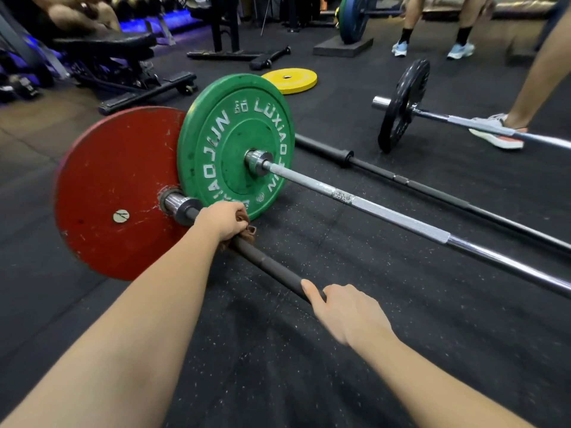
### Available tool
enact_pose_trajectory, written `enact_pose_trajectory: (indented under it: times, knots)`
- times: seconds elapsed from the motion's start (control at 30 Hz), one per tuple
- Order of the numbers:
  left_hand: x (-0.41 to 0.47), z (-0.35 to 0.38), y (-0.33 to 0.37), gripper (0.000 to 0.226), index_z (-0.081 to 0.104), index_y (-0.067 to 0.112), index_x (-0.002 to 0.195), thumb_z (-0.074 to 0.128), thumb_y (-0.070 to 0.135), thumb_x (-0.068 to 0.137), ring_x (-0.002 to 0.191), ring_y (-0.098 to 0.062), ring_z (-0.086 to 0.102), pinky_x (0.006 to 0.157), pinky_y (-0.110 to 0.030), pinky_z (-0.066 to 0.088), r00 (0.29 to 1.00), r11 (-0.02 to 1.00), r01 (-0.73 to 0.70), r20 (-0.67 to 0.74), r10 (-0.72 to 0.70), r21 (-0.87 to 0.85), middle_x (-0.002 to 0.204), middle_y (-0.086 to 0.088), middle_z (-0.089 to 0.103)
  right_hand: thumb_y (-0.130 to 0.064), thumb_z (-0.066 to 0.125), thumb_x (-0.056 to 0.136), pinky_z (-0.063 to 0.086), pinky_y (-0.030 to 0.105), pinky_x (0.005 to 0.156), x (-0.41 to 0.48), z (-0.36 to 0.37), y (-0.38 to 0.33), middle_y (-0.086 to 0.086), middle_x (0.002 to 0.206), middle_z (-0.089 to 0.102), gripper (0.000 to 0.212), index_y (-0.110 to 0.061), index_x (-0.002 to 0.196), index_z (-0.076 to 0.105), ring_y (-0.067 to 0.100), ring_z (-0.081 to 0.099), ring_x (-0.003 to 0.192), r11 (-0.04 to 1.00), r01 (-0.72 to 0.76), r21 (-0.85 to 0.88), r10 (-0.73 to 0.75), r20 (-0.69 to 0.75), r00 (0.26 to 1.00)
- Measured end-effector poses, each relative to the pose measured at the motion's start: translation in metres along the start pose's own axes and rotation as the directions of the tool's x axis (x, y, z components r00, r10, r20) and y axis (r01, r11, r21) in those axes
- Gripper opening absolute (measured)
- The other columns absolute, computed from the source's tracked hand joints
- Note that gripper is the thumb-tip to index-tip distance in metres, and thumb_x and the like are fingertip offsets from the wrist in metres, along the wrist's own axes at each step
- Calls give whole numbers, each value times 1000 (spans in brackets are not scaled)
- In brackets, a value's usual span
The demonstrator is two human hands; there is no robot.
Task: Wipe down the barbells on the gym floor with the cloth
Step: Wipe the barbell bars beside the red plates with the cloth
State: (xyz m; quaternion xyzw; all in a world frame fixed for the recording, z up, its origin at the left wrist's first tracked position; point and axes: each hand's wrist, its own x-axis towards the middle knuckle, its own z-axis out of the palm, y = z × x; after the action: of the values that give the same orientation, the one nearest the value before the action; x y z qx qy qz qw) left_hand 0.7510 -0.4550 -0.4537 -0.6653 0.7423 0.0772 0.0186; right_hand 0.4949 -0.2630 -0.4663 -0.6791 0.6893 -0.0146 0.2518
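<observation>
Right hand (346, 313): nearest; thumb along the black bar (268, 262), fingers curled over its far side
Black bar: matte, dark; lying on the speckled floor (355, 381); scuffed red plate (114, 186) at its end
Left hand (222, 220): closed round the cloth (247, 234), clamping it to the bar just beside the collar
Cloth: brown, bunched; mostly hidden under the fingers
Silver barbell (386, 211): behind; knurled, carrying a green plate (228, 143)

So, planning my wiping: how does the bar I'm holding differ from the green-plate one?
The held bar is black with a red plate; the chrome bar carries the green plate. The left hand grips the cloth on the held bar, the right hand holds it; the chrome bar is untouched. Both lie on the floor.
</observation>
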Motion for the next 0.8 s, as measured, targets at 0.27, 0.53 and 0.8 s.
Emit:
enact_pose_trajectory:
  times: [0.27,0.53,0.8]
  knots:
    - [-24,7,18,21,68,32,98,65,51,91,93,-21,60,77,-30,40,990,990,-131,-67,128,-53,92,4,60,-72,9,99,53,41,85,-1,-3,0,1,84,62,71,-21,76,53,29,63,85,1000,8,-15,-8,-4,1000]
    - [-26,5,15,21,65,37,87,77,54,83,90,-14,65,82,-36,56,988,972,-146,13,151,-184,92,12,69,-71,9,99,54,40,85,-3,0,-1,1,85,62,71,-20,80,55,28,63,84,1000,6,-27,-6,-5,1000]
    - [-28,9,29,19,66,27,93,71,44,87,90,-21,62,74,-31,44,993,994,-61,-109,51,-86,92,5,67,-72,9,99,53,40,81,1,1,1,1,80,61,73,-20,78,56,26,61,78,999,11,-40,-12,-29,1000]
